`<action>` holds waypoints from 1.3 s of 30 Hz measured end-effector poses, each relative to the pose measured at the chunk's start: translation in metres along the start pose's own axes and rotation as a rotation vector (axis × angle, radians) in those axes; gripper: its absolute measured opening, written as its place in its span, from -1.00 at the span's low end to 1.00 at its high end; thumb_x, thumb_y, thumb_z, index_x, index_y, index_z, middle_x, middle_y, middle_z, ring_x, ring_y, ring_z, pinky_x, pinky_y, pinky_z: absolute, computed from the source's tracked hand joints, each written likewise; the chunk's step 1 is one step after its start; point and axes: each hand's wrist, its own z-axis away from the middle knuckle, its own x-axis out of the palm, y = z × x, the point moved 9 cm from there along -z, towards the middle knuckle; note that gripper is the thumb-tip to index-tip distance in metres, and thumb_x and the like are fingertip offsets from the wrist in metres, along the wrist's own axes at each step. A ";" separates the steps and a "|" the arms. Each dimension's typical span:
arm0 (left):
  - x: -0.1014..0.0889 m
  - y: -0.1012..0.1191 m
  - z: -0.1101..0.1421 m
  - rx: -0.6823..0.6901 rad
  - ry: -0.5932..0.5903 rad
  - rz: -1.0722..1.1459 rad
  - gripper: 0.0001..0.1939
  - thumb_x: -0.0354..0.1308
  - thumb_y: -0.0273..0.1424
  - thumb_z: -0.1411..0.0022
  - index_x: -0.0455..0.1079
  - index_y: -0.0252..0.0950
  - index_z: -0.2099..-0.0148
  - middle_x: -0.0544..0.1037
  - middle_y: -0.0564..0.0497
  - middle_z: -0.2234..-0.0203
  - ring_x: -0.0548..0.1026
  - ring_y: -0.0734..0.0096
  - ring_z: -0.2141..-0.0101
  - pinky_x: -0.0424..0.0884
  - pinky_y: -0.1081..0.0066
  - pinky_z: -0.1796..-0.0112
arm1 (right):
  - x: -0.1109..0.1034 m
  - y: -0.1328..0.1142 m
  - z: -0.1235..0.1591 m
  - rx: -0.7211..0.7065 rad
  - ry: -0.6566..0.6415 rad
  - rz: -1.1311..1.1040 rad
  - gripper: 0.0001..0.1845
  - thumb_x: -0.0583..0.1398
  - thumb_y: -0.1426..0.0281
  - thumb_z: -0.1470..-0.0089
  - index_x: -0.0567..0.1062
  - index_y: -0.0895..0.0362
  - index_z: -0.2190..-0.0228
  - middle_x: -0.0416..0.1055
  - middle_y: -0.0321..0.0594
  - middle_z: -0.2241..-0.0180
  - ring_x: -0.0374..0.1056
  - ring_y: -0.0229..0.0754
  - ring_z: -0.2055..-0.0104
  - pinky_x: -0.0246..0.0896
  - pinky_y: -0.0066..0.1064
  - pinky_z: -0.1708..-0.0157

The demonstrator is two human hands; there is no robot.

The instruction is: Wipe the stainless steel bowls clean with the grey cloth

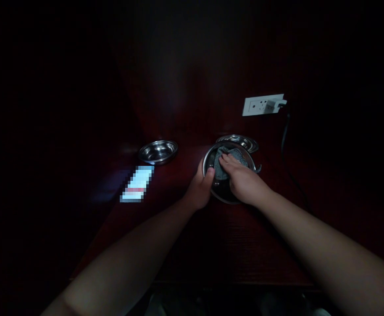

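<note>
A shiny metal bowl [224,192] is tilted toward me above the dark red table. My left hand [201,188] grips its left rim, thumb on the inside edge and the other fingers behind. Inside the bowl lies a grey cloth [221,169], pressed against the wall by my right hand [243,177]. The right fingers are extended over the cloth, their tips partly sunk in its folds. One corner of the cloth sticks out past the right rim.
A second metal bowl [158,152] stands at the left, near a lit, pixelated phone-shaped screen [137,184]. Behind the held bowl is another metal dish [241,141], partly covered. A wall socket [262,105] holds a plug, its dark cable [283,136] hanging at the right.
</note>
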 end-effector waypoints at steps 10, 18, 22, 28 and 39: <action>-0.007 -0.001 -0.003 0.040 0.024 -0.062 -0.46 -0.09 -0.20 -0.35 0.05 -0.28 -0.29 0.30 -0.17 -0.19 0.28 0.19 -0.16 0.12 0.20 -0.19 | -0.005 0.011 -0.001 0.091 -0.042 0.153 -0.35 -0.01 0.63 0.00 0.27 0.43 -0.17 0.11 0.11 -0.25 0.02 0.01 -0.32 -0.04 -0.19 -0.29; -0.015 -0.011 -0.006 0.002 0.057 -0.057 -0.47 -0.10 -0.20 -0.35 0.05 -0.26 -0.29 0.30 -0.15 -0.19 0.29 0.18 -0.15 0.15 0.17 -0.17 | -0.008 0.017 0.000 0.175 -0.096 0.143 -0.47 0.05 0.52 -0.03 0.46 0.24 -0.05 0.24 -0.08 -0.20 0.23 -0.01 -0.21 0.13 -0.21 -0.21; -0.019 -0.014 -0.006 -0.021 0.093 -0.064 -0.50 -0.10 -0.21 -0.35 0.09 -0.27 -0.26 0.35 -0.15 -0.13 0.34 0.20 -0.11 0.19 0.19 -0.14 | -0.007 0.017 0.002 0.196 -0.138 0.104 -0.51 0.07 0.48 -0.04 0.49 0.19 -0.01 0.28 -0.16 -0.18 0.31 0.01 -0.14 0.18 -0.20 -0.18; -0.022 -0.017 -0.008 -0.071 0.138 -0.001 -0.55 -0.09 -0.22 -0.34 0.15 -0.29 -0.20 0.40 -0.15 -0.08 0.38 0.22 -0.06 0.25 0.22 -0.10 | -0.004 0.014 0.003 0.177 -0.173 0.059 -0.57 0.10 0.44 -0.05 0.54 0.17 0.05 0.38 -0.12 -0.10 0.39 0.09 -0.05 0.28 -0.09 -0.08; -0.030 -0.034 -0.009 -0.246 0.241 0.046 -0.58 -0.06 -0.21 -0.31 0.22 -0.27 -0.15 0.46 -0.11 -0.03 0.42 0.22 -0.04 0.29 0.21 -0.09 | 0.003 0.012 0.003 0.131 -0.218 0.043 -0.64 0.12 0.41 -0.03 0.56 0.14 0.13 0.51 -0.03 0.07 0.43 0.07 0.03 0.30 -0.15 0.01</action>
